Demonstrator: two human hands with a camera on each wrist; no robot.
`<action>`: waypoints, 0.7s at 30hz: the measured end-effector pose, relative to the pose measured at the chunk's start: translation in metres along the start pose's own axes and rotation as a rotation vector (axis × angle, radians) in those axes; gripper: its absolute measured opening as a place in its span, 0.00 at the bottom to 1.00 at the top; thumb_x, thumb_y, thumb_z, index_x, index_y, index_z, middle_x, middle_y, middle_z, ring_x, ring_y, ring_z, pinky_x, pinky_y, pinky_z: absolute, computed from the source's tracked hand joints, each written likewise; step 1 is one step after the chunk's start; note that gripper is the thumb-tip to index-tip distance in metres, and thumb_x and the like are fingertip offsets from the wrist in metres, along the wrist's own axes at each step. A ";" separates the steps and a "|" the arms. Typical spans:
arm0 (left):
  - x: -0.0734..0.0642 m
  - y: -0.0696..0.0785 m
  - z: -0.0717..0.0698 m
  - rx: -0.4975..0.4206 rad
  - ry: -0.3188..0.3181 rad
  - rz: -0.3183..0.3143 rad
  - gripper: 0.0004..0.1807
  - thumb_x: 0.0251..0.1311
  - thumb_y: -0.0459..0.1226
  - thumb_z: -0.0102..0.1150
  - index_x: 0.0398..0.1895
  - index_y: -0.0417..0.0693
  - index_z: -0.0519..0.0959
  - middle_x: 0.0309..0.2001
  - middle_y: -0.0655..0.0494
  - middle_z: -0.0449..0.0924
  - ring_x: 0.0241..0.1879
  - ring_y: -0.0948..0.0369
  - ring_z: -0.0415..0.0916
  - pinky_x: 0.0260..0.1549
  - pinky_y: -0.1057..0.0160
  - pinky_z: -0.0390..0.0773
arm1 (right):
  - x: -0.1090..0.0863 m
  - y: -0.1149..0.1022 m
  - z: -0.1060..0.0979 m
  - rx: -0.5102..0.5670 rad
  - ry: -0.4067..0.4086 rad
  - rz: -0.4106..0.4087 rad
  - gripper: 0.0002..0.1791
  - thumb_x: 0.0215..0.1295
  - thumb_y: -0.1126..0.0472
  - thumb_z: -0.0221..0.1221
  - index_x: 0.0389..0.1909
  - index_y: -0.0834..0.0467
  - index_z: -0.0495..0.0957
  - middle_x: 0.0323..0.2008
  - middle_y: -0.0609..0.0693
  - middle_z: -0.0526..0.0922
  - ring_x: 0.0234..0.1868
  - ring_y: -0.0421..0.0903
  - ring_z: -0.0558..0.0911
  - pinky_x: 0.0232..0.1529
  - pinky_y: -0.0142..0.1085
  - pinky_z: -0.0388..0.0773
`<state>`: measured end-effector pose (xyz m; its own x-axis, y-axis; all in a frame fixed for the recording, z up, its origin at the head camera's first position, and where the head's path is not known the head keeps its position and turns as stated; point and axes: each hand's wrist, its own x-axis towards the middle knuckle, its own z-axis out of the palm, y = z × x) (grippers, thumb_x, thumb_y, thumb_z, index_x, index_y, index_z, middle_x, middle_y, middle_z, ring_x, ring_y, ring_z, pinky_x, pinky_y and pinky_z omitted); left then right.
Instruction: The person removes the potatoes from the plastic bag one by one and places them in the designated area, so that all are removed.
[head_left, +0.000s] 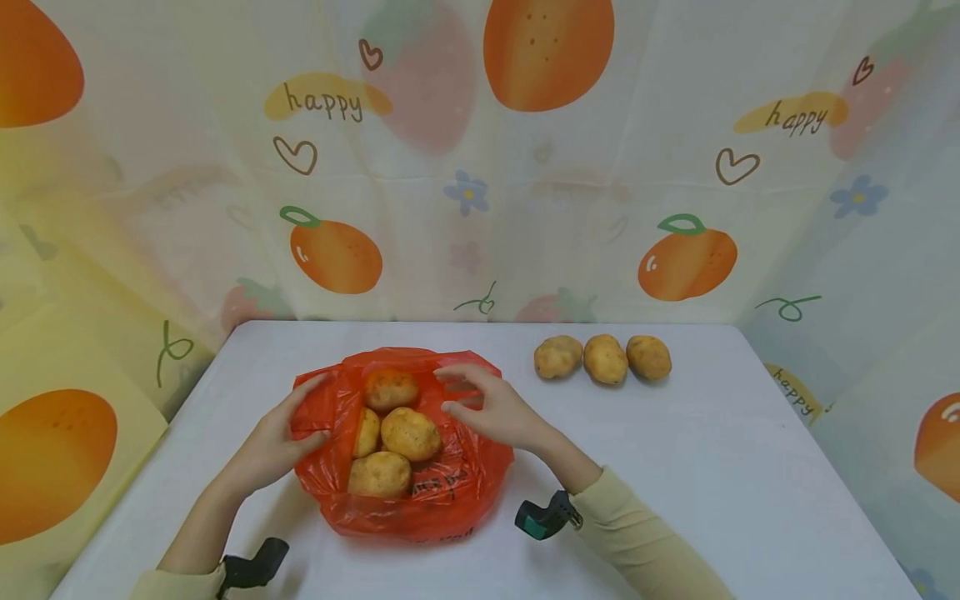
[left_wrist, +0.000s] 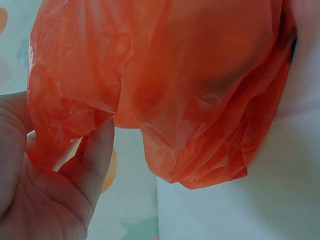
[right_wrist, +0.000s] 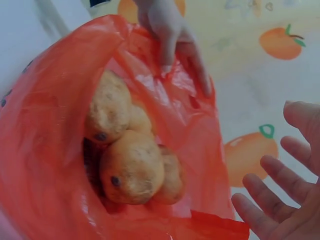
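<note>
A red plastic bag (head_left: 480,492) stands with its mouth spread wide, and several potatoes (head_left: 411,434) lie inside it. At the bag's left rim my left hand (head_left: 264,446) holds the thin plastic between thumb and fingers. In the left wrist view the crumpled bag (left_wrist: 200,100) hangs down beside the fingers of the left hand (left_wrist: 55,195). Over the right side of the opening is my right hand (head_left: 498,408), fingers spread and holding nothing. The right wrist view has this right hand (right_wrist: 285,195) apart from the plastic, with potatoes (right_wrist: 132,167) visible in the bag.
Three loose potatoes (head_left: 605,359) lie in a row near the back of the white table (head_left: 675,467), right of the bag. Behind the table hangs a fruit-patterned curtain (head_left: 555,167). Each wrist wears a small black camera (head_left: 255,567).
</note>
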<state>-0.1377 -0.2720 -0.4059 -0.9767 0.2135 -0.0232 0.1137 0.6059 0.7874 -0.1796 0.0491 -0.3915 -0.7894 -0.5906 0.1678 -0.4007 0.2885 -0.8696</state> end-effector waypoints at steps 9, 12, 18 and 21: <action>-0.001 0.003 -0.002 -0.012 -0.001 -0.006 0.42 0.57 0.32 0.58 0.70 0.64 0.50 0.62 0.40 0.60 0.53 0.43 0.68 0.37 0.56 0.82 | 0.007 0.009 0.015 -0.044 -0.023 0.051 0.24 0.63 0.52 0.57 0.60 0.49 0.67 0.57 0.46 0.72 0.52 0.43 0.75 0.52 0.38 0.75; 0.000 0.003 -0.002 -0.002 0.002 -0.008 0.42 0.57 0.32 0.58 0.70 0.64 0.50 0.63 0.40 0.60 0.54 0.42 0.67 0.38 0.54 0.81 | 0.009 0.010 0.018 -0.060 -0.028 0.079 0.25 0.63 0.51 0.57 0.60 0.49 0.67 0.57 0.45 0.73 0.52 0.42 0.75 0.52 0.42 0.75; 0.001 0.002 -0.002 0.005 0.005 -0.001 0.42 0.56 0.32 0.58 0.71 0.63 0.50 0.62 0.40 0.60 0.54 0.42 0.67 0.38 0.53 0.81 | 0.014 0.013 0.021 -0.097 -0.051 0.109 0.27 0.63 0.51 0.56 0.61 0.52 0.66 0.57 0.47 0.72 0.55 0.47 0.73 0.51 0.40 0.76; 0.000 0.002 -0.002 -0.005 0.002 -0.004 0.42 0.56 0.31 0.58 0.70 0.63 0.50 0.62 0.39 0.60 0.53 0.42 0.68 0.37 0.54 0.81 | 0.017 0.016 0.023 -0.133 -0.070 0.120 0.28 0.63 0.49 0.56 0.62 0.53 0.65 0.58 0.50 0.71 0.57 0.50 0.72 0.50 0.37 0.76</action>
<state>-0.1377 -0.2717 -0.4030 -0.9775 0.2096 -0.0257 0.1086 0.6034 0.7900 -0.1887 0.0261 -0.4130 -0.8028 -0.5956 0.0294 -0.3671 0.4548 -0.8114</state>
